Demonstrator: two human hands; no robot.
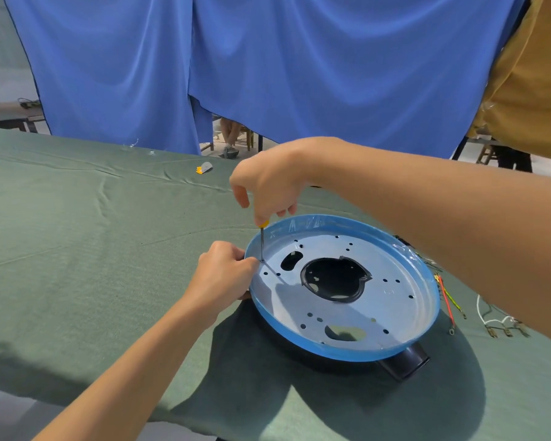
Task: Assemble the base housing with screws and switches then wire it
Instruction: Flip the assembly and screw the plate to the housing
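Note:
The round base housing (395, 316) lies on the green cloth, a metal plate with a blue film-covered rim, several holes and a black central opening. My right hand (268, 183) grips the yellow handle of a screwdriver (262, 241) held upright, its tip on a screw (262, 260) at the plate's left edge. My left hand (223, 272) grips the housing's left rim, fingers curled beside the screw. A black socket (406, 364) sticks out under the near rim.
Loose wires (447, 302) with terminals, red, yellow-green and white, lie right of the housing. A small yellow and grey part (204, 168) sits further back on the cloth. Blue curtains (268, 65) hang behind the table, whose near edge runs along the bottom left.

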